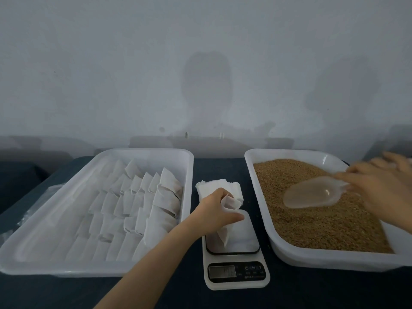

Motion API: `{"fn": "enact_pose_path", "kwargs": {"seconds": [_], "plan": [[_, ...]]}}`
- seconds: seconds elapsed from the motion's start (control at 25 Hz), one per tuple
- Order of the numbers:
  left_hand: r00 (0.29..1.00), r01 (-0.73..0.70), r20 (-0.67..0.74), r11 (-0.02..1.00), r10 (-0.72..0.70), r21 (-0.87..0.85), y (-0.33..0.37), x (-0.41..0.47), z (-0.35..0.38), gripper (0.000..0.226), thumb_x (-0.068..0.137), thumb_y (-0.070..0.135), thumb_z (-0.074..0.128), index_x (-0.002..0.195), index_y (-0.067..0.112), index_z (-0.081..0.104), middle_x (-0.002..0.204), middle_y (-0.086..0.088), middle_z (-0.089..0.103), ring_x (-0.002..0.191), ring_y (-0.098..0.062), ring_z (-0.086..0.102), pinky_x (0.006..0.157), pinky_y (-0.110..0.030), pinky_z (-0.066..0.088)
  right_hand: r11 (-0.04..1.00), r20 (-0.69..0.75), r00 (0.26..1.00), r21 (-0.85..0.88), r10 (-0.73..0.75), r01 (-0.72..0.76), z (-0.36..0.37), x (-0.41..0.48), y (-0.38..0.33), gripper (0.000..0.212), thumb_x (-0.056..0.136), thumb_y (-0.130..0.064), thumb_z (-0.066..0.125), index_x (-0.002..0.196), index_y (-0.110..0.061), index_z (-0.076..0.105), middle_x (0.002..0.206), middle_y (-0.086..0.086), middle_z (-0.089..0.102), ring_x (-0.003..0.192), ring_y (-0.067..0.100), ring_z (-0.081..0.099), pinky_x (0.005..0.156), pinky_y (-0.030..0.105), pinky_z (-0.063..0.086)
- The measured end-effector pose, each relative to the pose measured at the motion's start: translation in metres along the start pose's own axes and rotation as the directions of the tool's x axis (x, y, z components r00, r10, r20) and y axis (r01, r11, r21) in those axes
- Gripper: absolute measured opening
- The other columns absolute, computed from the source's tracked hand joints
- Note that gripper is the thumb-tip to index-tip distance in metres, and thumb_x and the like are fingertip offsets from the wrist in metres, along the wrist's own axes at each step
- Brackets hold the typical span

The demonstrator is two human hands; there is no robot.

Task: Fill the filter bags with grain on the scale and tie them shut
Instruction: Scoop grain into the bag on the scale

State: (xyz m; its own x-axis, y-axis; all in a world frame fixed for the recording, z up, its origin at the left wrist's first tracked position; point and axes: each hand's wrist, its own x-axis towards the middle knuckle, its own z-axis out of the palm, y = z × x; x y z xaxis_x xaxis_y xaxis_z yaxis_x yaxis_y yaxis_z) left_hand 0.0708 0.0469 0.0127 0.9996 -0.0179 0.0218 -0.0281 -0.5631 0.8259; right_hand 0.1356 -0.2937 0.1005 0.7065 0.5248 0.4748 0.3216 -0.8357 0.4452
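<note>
1. Trays: two, white. The left tray (95,269) is at lower left, the right tray (323,259) at lower right.
2. Scale (236,273): one, bottom centre.
3. Scoop (312,196): one, clear.
4. Grain (323,224): one heap.
5. Rowed bags (133,210) in left tray: dozens, exact count unreadable.
6. Held bag (225,233): one.
7. Bag stack (214,186): one pile, count unclear.
8. Hands: two, left hand (215,210) and right hand (383,188).

A white fabric filter bag (224,236), crumpled, mouth up, is pinched in the left grip (214,208) over the platform of a white digital kitchen scale (243,239). A flat stack of such bags (211,186) lies just behind the scale; overlapping rows (138,208) of them fill the white plastic tray (89,268) on its left. Brown grain (316,228) fills the white tray (312,259) on its right, a blurred translucent scoop (312,195) in the right grip (383,188) just above it.
</note>
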Motion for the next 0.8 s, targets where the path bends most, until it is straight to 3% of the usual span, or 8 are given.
{"fn": "enact_pose_path", "kwargs": {"seconds": [0.2, 0.4, 0.52, 0.64, 0.72, 0.8], "plan": [[1.000, -0.002, 0.006, 1.000, 0.002, -0.002, 0.002, -0.001, -0.001, 0.050, 0.075, 0.049, 0.073, 0.113, 0.035, 0.044, 0.102, 0.017, 0.053, 0.088, -0.006, 0.056, 0.063, -0.013, 0.041, 0.998, 0.068, 0.998, 0.058, -0.013, 0.009, 0.020, -0.026, -0.017, 0.065, 0.034, 0.005, 0.084, 0.088, -0.030, 0.075, 0.085, -0.005, 0.071, 0.083, 0.025, 0.065, 0.096, 0.048, 0.027], [1.000, 0.002, 0.013, 1.000, -0.002, -0.003, 0.002, -0.003, 0.000, 0.049, 0.075, 0.047, 0.073, 0.113, 0.035, 0.044, 0.102, 0.014, 0.054, 0.088, -0.007, 0.056, 0.064, -0.015, 0.042, 0.985, -0.009, 0.998, 0.159, -0.061, 0.062, 0.029, -0.033, -0.043, 0.066, 0.024, 0.010, 0.086, 0.079, -0.024, 0.076, 0.073, -0.006, 0.067, 0.072, 0.025, 0.065, 0.084, 0.042, 0.027], [1.000, 0.000, 0.014, 1.000, 0.001, -0.009, 0.003, -0.003, 0.000, 0.048, 0.076, 0.045, 0.073, 0.112, 0.034, 0.044, 0.100, 0.015, 0.054, 0.087, -0.008, 0.056, 0.063, -0.014, 0.041, 0.966, 0.044, 0.999, 0.259, -0.024, 0.012, 0.039, -0.038, -0.047, 0.054, 0.042, 0.001, 0.089, 0.085, -0.027, 0.076, 0.077, -0.011, 0.066, 0.077, 0.022, 0.064, 0.084, 0.040, 0.026], [1.000, 0.000, 0.010, 1.000, 0.000, -0.012, 0.004, -0.004, 0.000, 0.047, 0.076, 0.044, 0.073, 0.112, 0.034, 0.045, 0.100, 0.015, 0.054, 0.087, -0.008, 0.056, 0.062, -0.014, 0.040, 0.924, 0.209, 0.976, 0.355, 0.068, -0.140, 0.050, -0.041, -0.041, 0.035, 0.079, -0.017, 0.071, 0.107, -0.038, 0.067, 0.097, -0.018, 0.063, 0.097, 0.012, 0.053, 0.096, 0.040, 0.023], [1.000, -0.001, 0.013, 1.000, 0.001, -0.013, 0.004, -0.004, -0.001, 0.047, 0.077, 0.044, 0.073, 0.112, 0.034, 0.044, 0.099, 0.016, 0.053, 0.087, -0.008, 0.056, 0.063, -0.014, 0.040, 0.866, 0.329, 0.939, 0.436, 0.100, -0.245, 0.057, -0.044, -0.035, 0.033, 0.087, -0.024, 0.060, 0.115, -0.041, 0.061, 0.106, -0.019, 0.059, 0.103, 0.009, 0.047, 0.102, 0.041, 0.024], [1.000, -0.001, 0.018, 1.000, 0.001, -0.017, 0.004, -0.004, -0.001, 0.046, 0.077, 0.045, 0.073, 0.112, 0.035, 0.044, 0.099, 0.018, 0.053, 0.088, -0.008, 0.056, 0.063, -0.013, 0.040, 0.777, 0.395, 0.912, 0.539, 0.109, -0.326, 0.061, -0.047, -0.029, 0.034, 0.087, -0.019, 0.060, 0.114, -0.040, 0.061, 0.108, -0.013, 0.060, 0.107, 0.015, 0.050, 0.101, 0.045, 0.034]]}}
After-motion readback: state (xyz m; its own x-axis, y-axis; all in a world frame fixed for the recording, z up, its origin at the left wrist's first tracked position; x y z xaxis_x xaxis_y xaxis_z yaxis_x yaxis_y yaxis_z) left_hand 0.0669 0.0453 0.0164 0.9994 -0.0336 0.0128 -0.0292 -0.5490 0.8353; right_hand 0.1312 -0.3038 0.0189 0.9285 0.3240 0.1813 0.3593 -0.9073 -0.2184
